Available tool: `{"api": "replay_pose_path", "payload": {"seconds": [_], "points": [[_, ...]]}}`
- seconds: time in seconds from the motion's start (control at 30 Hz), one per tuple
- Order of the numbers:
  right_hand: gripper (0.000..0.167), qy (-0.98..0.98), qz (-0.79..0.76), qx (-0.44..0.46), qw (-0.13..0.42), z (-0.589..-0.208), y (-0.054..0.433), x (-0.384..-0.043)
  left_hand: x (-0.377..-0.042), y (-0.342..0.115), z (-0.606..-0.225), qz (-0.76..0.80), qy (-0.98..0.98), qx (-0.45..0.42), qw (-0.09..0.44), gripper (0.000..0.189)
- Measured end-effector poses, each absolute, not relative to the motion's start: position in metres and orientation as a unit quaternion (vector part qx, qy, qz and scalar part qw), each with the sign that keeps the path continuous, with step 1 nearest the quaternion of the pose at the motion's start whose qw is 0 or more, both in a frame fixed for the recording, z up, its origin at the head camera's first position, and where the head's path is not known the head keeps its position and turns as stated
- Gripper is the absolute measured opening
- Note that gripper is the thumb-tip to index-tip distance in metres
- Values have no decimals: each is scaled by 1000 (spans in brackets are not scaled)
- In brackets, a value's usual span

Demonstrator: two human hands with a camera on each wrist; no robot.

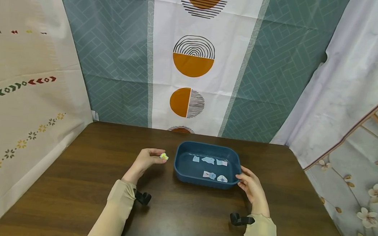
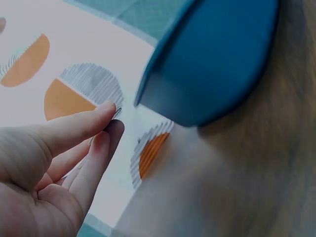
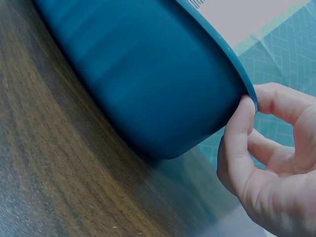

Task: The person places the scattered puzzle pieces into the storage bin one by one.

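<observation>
My left hand (image 1: 145, 162) pinches a small flat piece with a yellow, green and blue print (image 1: 164, 156) between thumb and fingertips, just left of the blue bin. In the left wrist view only a thin edge of that piece (image 2: 117, 113) shows at the fingertips. My right hand (image 1: 251, 186) grips the right rim of the blue rectangular bin (image 1: 201, 182), thumb and fingers on either side of the wall, as the right wrist view also shows. Several small pale-blue and white cut pieces, including one with a compass-like star (image 1: 222, 178), lie on the bin's floor.
The bin stands on a dark brown wooden table (image 1: 183, 218). A patterned cloth (image 1: 189, 107) hangs along the table's back edge. More cloths hang at the left and right sides. Each wrist wears a black camera mount (image 1: 242, 220).
</observation>
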State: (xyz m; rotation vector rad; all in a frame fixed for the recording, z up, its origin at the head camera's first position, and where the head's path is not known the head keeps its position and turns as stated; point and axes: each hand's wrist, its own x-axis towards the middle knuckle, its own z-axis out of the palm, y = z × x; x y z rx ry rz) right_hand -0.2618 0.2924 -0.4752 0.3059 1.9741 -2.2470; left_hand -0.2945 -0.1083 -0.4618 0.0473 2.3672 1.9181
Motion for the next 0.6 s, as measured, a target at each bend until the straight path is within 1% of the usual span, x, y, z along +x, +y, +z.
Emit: {"api": "replay_pose_path", "payload": {"seconds": [0.27,0.6], "points": [[67,655,-746,102,67,-473,292,-262,-301,-80,-443,636,769,43,54,44],[65,657,-745,95,65,-471,290,-259,-307,-38,-438,629,771,64,80,40]]}}
